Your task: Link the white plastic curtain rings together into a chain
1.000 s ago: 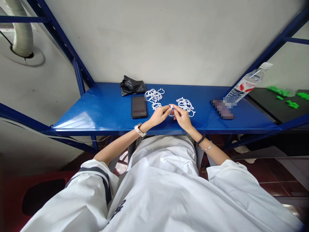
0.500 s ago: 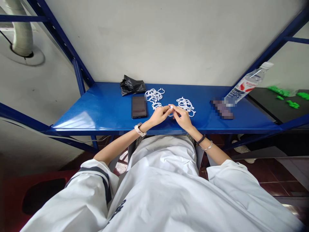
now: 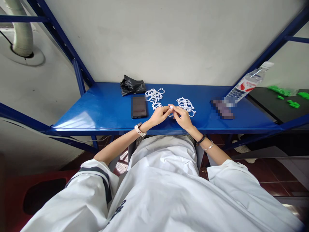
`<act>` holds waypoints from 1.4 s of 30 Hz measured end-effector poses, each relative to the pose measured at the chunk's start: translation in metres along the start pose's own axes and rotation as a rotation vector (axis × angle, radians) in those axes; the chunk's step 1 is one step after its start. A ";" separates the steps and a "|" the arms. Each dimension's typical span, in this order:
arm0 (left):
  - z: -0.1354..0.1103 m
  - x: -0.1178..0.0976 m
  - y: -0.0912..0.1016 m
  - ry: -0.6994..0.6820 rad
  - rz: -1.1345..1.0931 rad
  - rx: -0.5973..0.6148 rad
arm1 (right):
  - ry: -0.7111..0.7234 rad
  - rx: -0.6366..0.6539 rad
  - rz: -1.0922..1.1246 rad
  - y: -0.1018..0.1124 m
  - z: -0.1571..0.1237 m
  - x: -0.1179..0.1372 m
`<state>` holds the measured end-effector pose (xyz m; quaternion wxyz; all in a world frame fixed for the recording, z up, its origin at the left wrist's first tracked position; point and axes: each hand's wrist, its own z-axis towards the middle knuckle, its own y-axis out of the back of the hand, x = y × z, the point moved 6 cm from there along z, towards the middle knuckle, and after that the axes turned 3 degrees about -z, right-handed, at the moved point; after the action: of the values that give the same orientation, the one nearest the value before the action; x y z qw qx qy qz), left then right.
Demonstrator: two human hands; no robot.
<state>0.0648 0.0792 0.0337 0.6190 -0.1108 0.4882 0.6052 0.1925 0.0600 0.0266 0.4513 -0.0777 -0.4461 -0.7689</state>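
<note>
Between my fingertips, above the front part of the blue table (image 3: pixel 111 112), is a small white plastic ring (image 3: pixel 171 107), mostly hidden by the fingers. My left hand (image 3: pixel 158 116) is closed on it from the left. My right hand (image 3: pixel 182 119) pinches it from the right, so the two hands meet. Just behind my left hand lies a loose pile of white plastic rings (image 3: pixel 154 95), some with a gap and small knobbed ends. A second pile of white rings (image 3: pixel 185 104) rests right behind my right hand.
A dark phone (image 3: pixel 139 107) lies left of my hands, with a crumpled black plastic bag (image 3: pixel 132 85) behind it. At the right stand a water bottle (image 3: pixel 246 84) and a blurred purplish item (image 3: pixel 222 109). Green pieces (image 3: pixel 293 103) lie on a black surface beyond the blue frame.
</note>
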 end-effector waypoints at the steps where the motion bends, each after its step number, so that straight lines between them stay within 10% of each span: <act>1: 0.000 0.000 0.000 0.001 -0.003 0.001 | -0.004 0.000 0.004 0.000 0.000 0.000; 42: 0.000 0.010 -0.002 0.030 0.067 -0.022 | -0.016 -0.168 0.105 0.011 0.000 0.010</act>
<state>0.0642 0.0857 0.0257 0.5897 -0.1101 0.4942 0.6293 0.1948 0.0520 0.0387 0.4791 -0.1447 -0.3791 -0.7783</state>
